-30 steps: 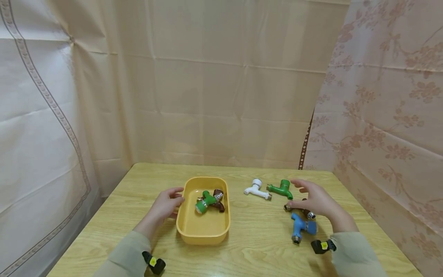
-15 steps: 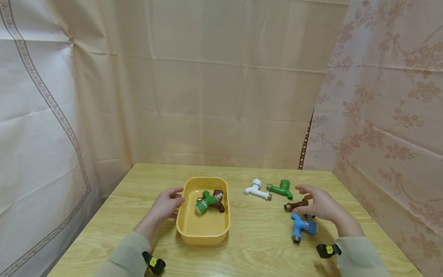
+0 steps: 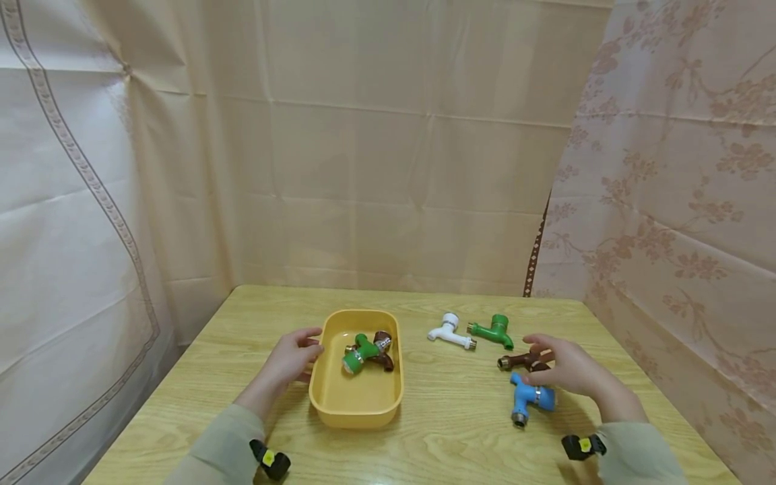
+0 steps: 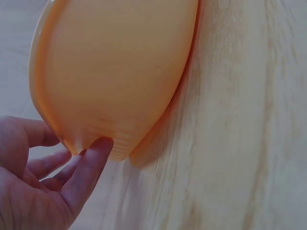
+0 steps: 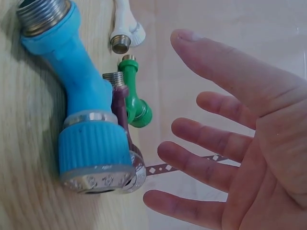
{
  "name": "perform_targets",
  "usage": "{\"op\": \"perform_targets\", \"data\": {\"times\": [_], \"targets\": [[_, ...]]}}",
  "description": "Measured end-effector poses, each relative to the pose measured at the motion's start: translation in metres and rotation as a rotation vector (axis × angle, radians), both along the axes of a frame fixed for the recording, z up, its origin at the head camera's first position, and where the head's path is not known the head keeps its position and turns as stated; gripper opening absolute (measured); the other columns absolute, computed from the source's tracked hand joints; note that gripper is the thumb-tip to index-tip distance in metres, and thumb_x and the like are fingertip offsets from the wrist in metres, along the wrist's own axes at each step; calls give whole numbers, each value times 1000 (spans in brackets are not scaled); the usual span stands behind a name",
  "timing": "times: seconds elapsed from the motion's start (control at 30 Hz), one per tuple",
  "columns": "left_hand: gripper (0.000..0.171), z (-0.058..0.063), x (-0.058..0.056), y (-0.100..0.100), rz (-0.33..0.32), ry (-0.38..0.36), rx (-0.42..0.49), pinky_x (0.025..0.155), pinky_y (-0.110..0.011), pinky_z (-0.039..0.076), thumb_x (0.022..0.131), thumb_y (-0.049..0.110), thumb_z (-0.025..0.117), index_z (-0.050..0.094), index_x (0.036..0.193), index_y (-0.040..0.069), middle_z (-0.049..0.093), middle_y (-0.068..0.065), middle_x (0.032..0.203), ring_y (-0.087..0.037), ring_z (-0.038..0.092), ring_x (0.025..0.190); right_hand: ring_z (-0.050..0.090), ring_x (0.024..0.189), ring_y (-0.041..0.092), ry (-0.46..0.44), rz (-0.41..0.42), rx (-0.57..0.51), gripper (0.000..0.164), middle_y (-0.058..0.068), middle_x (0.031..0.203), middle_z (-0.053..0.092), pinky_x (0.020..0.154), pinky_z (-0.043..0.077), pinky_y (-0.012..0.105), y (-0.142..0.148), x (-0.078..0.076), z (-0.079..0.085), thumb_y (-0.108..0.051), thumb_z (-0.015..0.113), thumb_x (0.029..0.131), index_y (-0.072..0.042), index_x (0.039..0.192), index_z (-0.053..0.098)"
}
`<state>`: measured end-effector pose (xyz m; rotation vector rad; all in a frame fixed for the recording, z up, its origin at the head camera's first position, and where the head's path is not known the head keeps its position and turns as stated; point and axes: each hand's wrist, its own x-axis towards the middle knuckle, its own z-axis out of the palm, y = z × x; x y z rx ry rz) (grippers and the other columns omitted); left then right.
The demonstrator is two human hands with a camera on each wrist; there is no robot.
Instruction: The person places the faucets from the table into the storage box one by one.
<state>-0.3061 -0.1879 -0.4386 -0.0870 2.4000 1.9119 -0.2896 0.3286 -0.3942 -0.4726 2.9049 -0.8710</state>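
Observation:
My left hand (image 3: 287,358) holds the left side of a yellow plastic tub (image 3: 358,402); in the left wrist view one finger lies against the outer wall, others at the rim. Inside the tub, a green tap (image 3: 359,357) lies across a brown tap (image 3: 385,362). My right hand (image 3: 566,364) hovers, fingers spread and holding nothing, by a blue tap (image 3: 524,399) and another brown tap (image 3: 515,362), which it partly hides in the head view. In the right wrist view the blue tap (image 5: 91,139) stands apart from the fingers.
Beyond the right hand lie a second green tap (image 3: 492,331) and a white tap (image 3: 450,331). All rest on a wooden table (image 3: 442,431). Cloth curtains (image 3: 388,168) hang behind the table and along both sides.
My right hand has moved back toward me and slightly right, from above the brown tap to beside the blue one. The left hand and the tub have stayed still.

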Motion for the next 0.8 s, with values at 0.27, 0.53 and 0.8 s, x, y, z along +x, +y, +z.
{"op": "perform_targets", "data": {"times": [0.27, 0.53, 0.8], "targets": [[45, 1, 1, 0, 1, -3, -1, 59, -42, 57, 92, 10, 57, 48, 136, 11, 52, -17, 118, -29, 56, 92, 55, 106, 38, -49, 2, -47, 79, 20, 123, 53, 73, 53, 43, 4, 4, -3, -36, 81, 72, -7, 137, 45], [45, 0, -1, -1, 7, -7, -2, 59, -42, 57, 92, 12, 57, 49, 136, 13, 53, -15, 118, -28, 56, 91, 56, 102, 36, -52, 3, -52, 78, 20, 121, 54, 71, 53, 42, 6, 6, -7, -33, 82, 71, -6, 135, 47], [45, 1, -2, 0, 4, -2, -2, 59, -42, 57, 92, 11, 57, 49, 136, 13, 53, -16, 118, -28, 57, 91, 57, 98, 32, -65, -6, -42, 73, 18, 120, 55, 69, 52, 40, 5, 7, -8, -34, 82, 70, -8, 131, 51]]}}
